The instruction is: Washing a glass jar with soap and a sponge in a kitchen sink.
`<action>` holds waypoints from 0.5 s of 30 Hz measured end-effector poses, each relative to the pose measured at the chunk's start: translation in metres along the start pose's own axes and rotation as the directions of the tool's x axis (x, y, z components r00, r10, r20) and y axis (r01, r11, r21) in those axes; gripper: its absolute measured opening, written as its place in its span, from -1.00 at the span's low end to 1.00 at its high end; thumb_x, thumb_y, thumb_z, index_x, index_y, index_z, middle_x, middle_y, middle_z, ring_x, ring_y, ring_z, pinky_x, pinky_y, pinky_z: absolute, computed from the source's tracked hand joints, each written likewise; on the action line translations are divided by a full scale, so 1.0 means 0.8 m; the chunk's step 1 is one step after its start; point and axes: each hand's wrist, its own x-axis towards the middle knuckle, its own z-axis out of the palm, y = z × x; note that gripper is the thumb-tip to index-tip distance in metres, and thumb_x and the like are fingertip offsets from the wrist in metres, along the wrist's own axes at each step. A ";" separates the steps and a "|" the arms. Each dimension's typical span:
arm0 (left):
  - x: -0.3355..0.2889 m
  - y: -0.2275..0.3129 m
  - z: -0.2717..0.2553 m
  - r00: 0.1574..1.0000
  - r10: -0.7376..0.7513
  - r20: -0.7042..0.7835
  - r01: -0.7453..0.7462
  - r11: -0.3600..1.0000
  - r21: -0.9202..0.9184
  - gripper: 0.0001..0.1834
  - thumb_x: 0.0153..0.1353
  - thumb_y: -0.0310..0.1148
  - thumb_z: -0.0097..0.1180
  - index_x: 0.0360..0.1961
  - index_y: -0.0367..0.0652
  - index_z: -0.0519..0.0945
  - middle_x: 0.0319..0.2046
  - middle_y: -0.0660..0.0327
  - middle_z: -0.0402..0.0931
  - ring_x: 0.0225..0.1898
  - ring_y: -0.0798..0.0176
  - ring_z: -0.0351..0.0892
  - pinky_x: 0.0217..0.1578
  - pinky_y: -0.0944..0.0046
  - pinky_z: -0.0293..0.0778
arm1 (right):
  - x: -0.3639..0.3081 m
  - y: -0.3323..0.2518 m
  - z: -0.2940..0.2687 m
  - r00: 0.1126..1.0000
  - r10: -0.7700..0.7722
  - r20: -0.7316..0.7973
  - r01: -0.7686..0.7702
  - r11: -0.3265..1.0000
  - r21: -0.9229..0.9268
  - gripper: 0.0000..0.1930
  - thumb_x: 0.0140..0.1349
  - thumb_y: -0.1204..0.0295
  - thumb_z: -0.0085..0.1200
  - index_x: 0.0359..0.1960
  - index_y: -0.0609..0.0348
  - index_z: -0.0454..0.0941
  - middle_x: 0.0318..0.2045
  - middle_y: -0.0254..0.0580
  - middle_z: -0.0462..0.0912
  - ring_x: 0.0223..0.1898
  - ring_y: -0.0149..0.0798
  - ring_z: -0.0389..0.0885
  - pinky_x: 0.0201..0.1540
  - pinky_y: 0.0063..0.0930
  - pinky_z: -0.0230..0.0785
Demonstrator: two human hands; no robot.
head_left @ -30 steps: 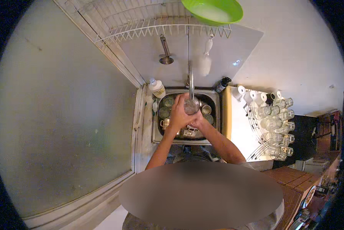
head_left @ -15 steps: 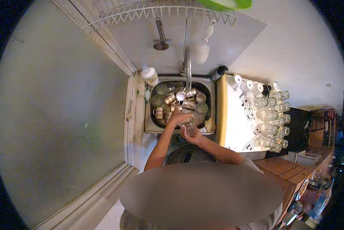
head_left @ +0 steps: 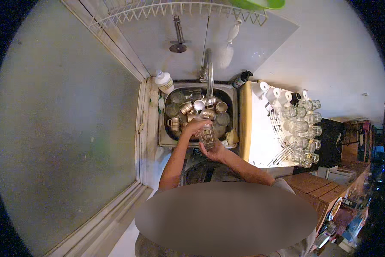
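We see clear, shiny glass in the ridged drinking glass (head_left: 207, 138) near us, glossy metal in the far tap (head_left: 210, 70), duller metal in the sink (head_left: 164, 139), and a matt, frosted finish on the left pane (head_left: 68, 128).

white wire rack (head_left: 175, 8) is running along the top, its edge zigzagging. green bowl (head_left: 264, 4) is sitting at its right end, partly cut off by the frame. metal utensil with round end (head_left: 178, 48) is hanging on grey wall panel (head_left: 158, 51); white utensil (head_left: 234, 31) is hanging to its right. white bottle (head_left: 164, 82) is standing at left beside window frame (head_left: 139, 124), frosted pane (head_left: 72, 128) filling far left. black pump bottle (head_left: 243, 79) is leaning right in view. brown wooden cabinet (head_left: 309, 188) is showing lower right, plate (head_left: 336, 209) lying beyond, contents unclear.
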 end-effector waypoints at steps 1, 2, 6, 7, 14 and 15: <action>-0.003 -0.003 -0.021 0.991 0.124 0.047 -0.121 0.991 -0.061 -0.57 -0.07 -0.01 0.30 -0.35 -0.17 0.63 -0.58 0.30 0.50 -0.62 0.42 0.41 -0.63 0.31 0.32 | -0.004 0.013 0.018 0.995 -0.094 0.022 0.097 0.979 -0.178 -0.58 0.30 0.15 -0.23 -0.10 0.30 0.41 -0.24 0.01 0.52 -0.19 -0.08 0.53 -0.18 -0.31 0.58; -0.014 0.034 0.008 0.981 0.179 0.078 -0.175 0.983 -0.055 -0.60 0.03 -0.10 0.25 -0.24 -0.21 0.62 -0.42 0.29 0.56 -0.45 0.41 0.51 -0.47 0.35 0.44 | -0.014 -0.005 0.019 0.966 -0.250 0.059 0.256 0.920 -0.297 -0.59 0.29 0.16 -0.22 -0.08 0.28 0.41 -0.19 -0.01 0.52 -0.15 -0.06 0.52 -0.11 -0.25 0.55; -0.077 0.118 0.020 0.936 0.351 0.020 -0.341 0.921 -0.191 -0.52 0.04 -0.30 0.28 -0.01 -0.25 0.51 -0.17 0.24 0.53 -0.20 0.39 0.51 -0.21 0.36 0.50 | -0.023 -0.043 0.048 0.921 -0.267 0.285 0.354 0.878 -0.321 -0.58 0.26 0.20 -0.22 0.04 0.21 0.34 -0.02 0.03 0.44 0.02 0.05 0.41 0.10 -0.02 0.36; -0.086 0.132 0.025 0.934 0.357 0.024 -0.347 0.919 -0.187 -0.52 0.04 -0.30 0.28 -0.01 -0.25 0.51 -0.17 0.24 0.53 -0.20 0.39 0.51 -0.21 0.36 0.50 | -0.023 -0.051 0.053 0.918 -0.270 0.292 0.360 0.876 -0.322 -0.58 0.26 0.20 -0.22 0.04 0.21 0.34 -0.02 0.03 0.44 0.02 0.05 0.41 0.10 -0.02 0.36; -0.150 0.194 0.035 0.651 0.753 -0.093 -0.721 0.652 0.234 -0.16 -0.26 -0.33 0.49 0.13 -0.14 0.35 -0.13 0.21 0.50 -0.06 0.25 0.49 0.02 0.20 0.40 | 0.045 -0.087 0.097 0.855 -0.223 0.468 0.401 0.857 -0.324 -0.42 0.23 -0.09 -0.23 0.07 0.12 0.36 0.06 -0.11 0.44 0.05 -0.01 0.44 0.11 -0.03 0.32; -0.145 0.205 0.042 0.643 0.763 -0.071 -0.734 0.639 0.230 -0.16 -0.26 -0.33 0.49 0.13 -0.14 0.35 -0.13 0.21 0.50 -0.06 0.25 0.49 0.02 0.20 0.40 | 0.058 -0.108 0.095 0.842 -0.240 0.483 0.423 0.849 -0.315 -0.42 0.23 -0.09 -0.23 0.07 0.12 0.36 0.06 -0.11 0.44 0.05 -0.01 0.44 0.11 -0.03 0.32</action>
